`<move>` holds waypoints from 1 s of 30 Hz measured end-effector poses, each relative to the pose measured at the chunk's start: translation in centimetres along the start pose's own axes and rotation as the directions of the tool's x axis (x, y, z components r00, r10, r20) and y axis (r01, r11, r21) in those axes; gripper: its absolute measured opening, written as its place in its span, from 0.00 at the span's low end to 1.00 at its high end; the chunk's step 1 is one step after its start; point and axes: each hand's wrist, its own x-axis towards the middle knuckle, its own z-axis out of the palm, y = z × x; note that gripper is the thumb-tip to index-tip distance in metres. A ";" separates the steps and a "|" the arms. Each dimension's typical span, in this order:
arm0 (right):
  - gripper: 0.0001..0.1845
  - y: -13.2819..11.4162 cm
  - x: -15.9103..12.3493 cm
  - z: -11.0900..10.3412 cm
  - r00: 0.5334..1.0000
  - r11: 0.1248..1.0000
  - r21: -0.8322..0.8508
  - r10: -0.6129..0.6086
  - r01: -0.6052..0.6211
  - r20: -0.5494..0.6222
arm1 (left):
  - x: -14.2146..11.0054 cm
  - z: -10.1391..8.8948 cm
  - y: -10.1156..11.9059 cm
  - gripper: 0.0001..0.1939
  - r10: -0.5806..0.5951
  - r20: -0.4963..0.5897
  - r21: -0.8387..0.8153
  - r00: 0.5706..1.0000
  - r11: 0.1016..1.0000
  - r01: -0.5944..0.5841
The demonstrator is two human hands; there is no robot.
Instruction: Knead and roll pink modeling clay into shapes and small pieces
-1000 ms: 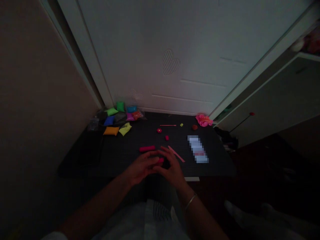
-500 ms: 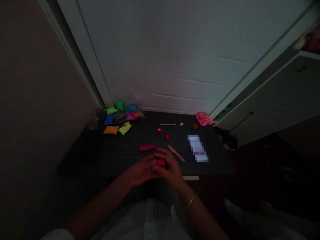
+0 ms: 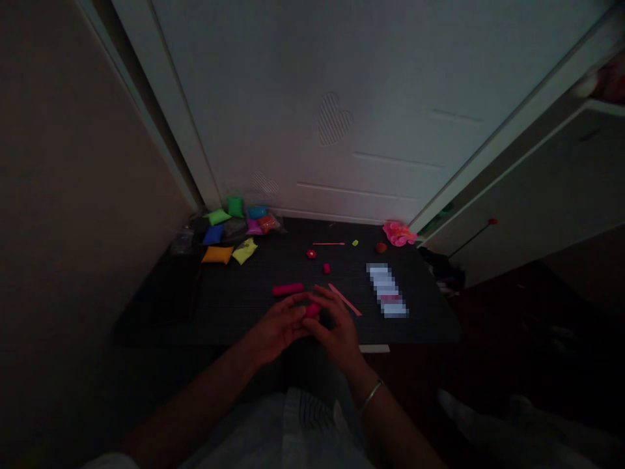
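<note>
Between my two hands, just above the front of the dark table (image 3: 234, 319), is a small lump of pink modelling clay (image 3: 312, 311). My left hand (image 3: 280, 326) is closed on its left side with thumb and fingers. From the right, the curled fingers and thumb of my right hand (image 3: 334, 326) also grip it. A pink clay roll (image 3: 288, 289) lies just beyond my left fingers. Past my right fingers lies a pink plastic clay knife (image 3: 346, 299). A short pink clay piece (image 3: 327, 268) and a small pink flower with a yellow centre (image 3: 311, 254) sit farther back.
Coloured clay packets, among them an orange one (image 3: 217, 255) and a yellow one (image 3: 245, 251), lie at the back left. A thin pink stick (image 3: 329, 244), a brownish ball (image 3: 381, 247) and a pink ruffled object (image 3: 400, 233) are at the back. A pixelated bright rectangle (image 3: 387, 290) lies right.
My hands have shifted slightly and turned the pink clay lump, which now sits a little higher between the fingers. Things on the table stay where they were.
</note>
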 end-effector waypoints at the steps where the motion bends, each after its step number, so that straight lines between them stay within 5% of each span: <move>1: 0.19 0.1 0.0 0.0 1.000 1.000 -0.009 -0.004 0.004 -0.002 | 0.0 0.1 0.0 0.18 0.011 -0.015 0.000 1.000 1.000 -0.011; 12: 0.18 0.8 0.0 0.2 1.000 0.999 -0.045 -0.011 0.011 -0.010 | 0.3 0.3 0.2 0.19 0.080 -0.141 0.105 0.987 0.992 -0.066; 16: 0.10 0.8 0.2 0.1 1.000 0.998 -0.068 0.000 0.000 -0.008 | 0.3 0.3 0.5 0.20 0.097 -0.138 0.136 0.986 0.988 -0.078; 20: 0.16 0.7 0.3 0.0 1.000 0.993 -0.115 -0.024 0.026 0.017 | 0.2 0.2 0.8 0.22 0.068 -0.148 0.205 0.987 0.978 -0.037; 25: 0.09 0.9 0.2 0.3 1.000 0.989 -0.148 -0.004 0.007 0.020 | 0.2 0.2 0.9 0.23 0.009 -0.121 0.257 0.993 0.966 0.023; 30: 0.14 1.2 -0.1 1.0 1.000 0.985 -0.171 -0.014 0.012 -0.011 | 0.6 0.3 0.5 0.22 0.053 -0.174 0.297 0.983 0.955 0.001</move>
